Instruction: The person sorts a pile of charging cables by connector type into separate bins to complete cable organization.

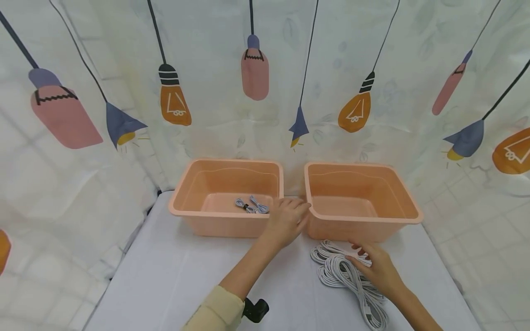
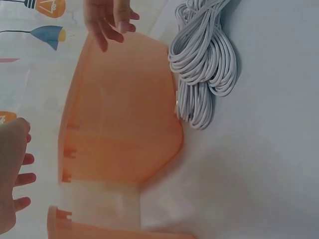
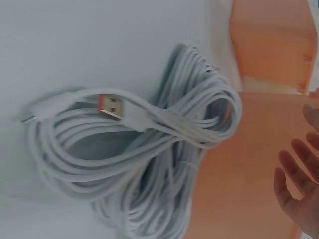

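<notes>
Two bundled coils of white USB cable (image 1: 341, 271) lie on the table in front of the right bin, one overlapping the other. Just above them in the head view is my right hand (image 1: 374, 266), its fingers loosely bent and nothing held; the right wrist view shows this hand (image 3: 301, 186) apart from the cable bundle (image 3: 164, 134). My left hand (image 1: 285, 220) is over the gap between the bins, fingers extended and relaxed, also holding nothing. Inside the left peach bin (image 1: 227, 220) lie small bundled grey-blue cables (image 1: 258, 206). The right peach bin (image 1: 356, 225) has a bare floor.
Both bins stand side by side at the back of a white-covered table (image 1: 165, 285). A curtain printed with hanging lamps (image 1: 207, 46) rises behind them and along the sides. A black device (image 1: 255, 311) is strapped by the left sleeve (image 1: 217, 310).
</notes>
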Available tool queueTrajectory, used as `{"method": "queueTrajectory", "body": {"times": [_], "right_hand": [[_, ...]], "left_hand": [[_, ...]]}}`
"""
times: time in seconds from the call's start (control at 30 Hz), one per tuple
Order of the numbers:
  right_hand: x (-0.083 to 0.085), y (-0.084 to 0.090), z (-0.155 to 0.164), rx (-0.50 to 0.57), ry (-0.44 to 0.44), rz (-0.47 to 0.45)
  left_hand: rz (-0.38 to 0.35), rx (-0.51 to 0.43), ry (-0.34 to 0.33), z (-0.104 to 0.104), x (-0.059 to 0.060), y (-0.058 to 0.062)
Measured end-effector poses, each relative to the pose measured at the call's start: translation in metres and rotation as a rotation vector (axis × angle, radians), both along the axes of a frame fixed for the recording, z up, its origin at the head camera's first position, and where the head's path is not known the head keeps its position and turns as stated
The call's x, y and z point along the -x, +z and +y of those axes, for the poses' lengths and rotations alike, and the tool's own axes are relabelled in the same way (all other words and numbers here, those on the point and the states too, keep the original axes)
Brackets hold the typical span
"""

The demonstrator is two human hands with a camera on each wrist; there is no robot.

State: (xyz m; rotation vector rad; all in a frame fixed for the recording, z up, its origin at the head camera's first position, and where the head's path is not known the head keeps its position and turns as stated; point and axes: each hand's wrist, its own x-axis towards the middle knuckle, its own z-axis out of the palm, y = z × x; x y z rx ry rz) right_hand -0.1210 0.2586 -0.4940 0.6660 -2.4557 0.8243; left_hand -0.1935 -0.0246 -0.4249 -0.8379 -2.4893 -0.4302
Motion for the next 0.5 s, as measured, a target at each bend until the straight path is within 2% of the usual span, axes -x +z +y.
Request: {"method": "queueTrajectory", "body": {"times": [0.17, 0.33, 0.5], "right_hand": [[-0.005, -0.017, 0.005, 0.003, -0.006, -0.04], [-0.012, -0.031, 0.009, -0.007, -0.038, -0.132], [-0.02, -0.04, 0.011, -0.026, -0.102, -0.243]], "left_hand": [[0.026, 0.042, -0.008, 0.008, 0.001, -0.006], [0.015, 0.081, -0.003, 0.015, 0.0, -0.013], [0.06, 0.122, 0.015, 0.02, -0.001, -0.017]]}}
